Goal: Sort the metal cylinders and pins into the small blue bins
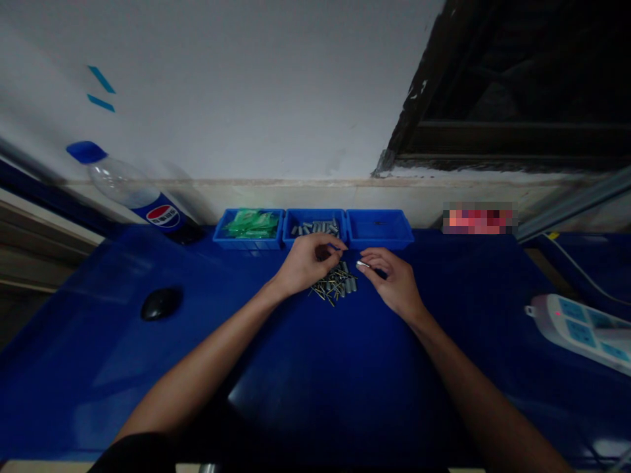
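My left hand (309, 261) is closed in a pinch over the near side of the middle bin; what its fingertips hold, if anything, is too small to make out. My right hand (392, 279) pinches a small silvery metal cylinder (363, 264) between thumb and fingers. Below and between the hands lies a pile of thin brass-coloured pins (329, 289) mixed with grey metal cylinders (349, 285), on the blue table. Part of that pile is hidden by my left hand. Behind the hands, the middle blue bin (315, 214) holds many similar grey cylinders.
The left blue bin (249, 244) contains green plastic packets (253, 223); the right blue bin (379, 226) has a small dark item inside. A Pepsi bottle (133, 190) leans at the back left, near a black mouse (162, 303). A white power strip (582, 328) lies at the right.
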`<state>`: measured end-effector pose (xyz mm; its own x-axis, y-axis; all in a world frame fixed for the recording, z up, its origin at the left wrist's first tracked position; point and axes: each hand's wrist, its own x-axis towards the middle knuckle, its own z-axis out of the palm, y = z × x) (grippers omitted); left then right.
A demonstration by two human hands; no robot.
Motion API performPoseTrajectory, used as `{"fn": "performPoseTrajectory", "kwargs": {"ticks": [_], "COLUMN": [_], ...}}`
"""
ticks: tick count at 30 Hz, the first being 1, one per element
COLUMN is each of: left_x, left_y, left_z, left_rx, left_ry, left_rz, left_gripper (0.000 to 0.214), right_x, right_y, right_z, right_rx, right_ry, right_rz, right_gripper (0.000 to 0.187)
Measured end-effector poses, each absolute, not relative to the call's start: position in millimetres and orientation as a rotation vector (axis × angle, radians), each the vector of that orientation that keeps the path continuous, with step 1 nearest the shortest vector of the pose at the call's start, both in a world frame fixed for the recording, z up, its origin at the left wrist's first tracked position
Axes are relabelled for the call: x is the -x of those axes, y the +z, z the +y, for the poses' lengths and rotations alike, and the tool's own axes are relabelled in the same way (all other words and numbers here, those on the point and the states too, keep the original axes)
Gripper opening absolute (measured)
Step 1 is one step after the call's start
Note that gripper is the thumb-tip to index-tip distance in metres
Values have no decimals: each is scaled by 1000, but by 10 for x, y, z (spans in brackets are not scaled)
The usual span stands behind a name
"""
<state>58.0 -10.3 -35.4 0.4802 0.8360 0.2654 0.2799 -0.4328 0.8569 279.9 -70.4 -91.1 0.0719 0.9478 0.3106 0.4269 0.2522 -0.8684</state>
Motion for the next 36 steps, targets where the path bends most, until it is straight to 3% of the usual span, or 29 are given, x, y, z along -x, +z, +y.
{"fn": "performPoseTrajectory", "kwargs": {"ticks": [5,15,19,27,31,36], "left_x": [-609,-642,-642,-525,-528,-572], "left_y": [-366,-362,-381,-412,-418,-387], "left_z": [-134,-162,-139,43,51,-8], "left_rx": [-1922,-1794,-1722,-1555,-1529,-1638], "left_ry": [796,746,736,1180,1186,1113], "left_rz": [824,714,698,1082,1097,1050], "left_gripper": [21,19,18,23,28,18], "right_x": [-2716,-2592,-2626,-2747,-2773,-2803], "right_y": [-817,-750,-787,-828,-845,-815], "right_z": [-723,-761,-755,-760,-763,-779], "right_rx": [1205,1125,1176,1256,1285,1378], "right_ry": [1038,1162,1045,531,386,195], "right_rz": [-1208,-1061,-1184,-1970,-2141,-2175], "right_gripper": [27,35,30,29,32,31]}}
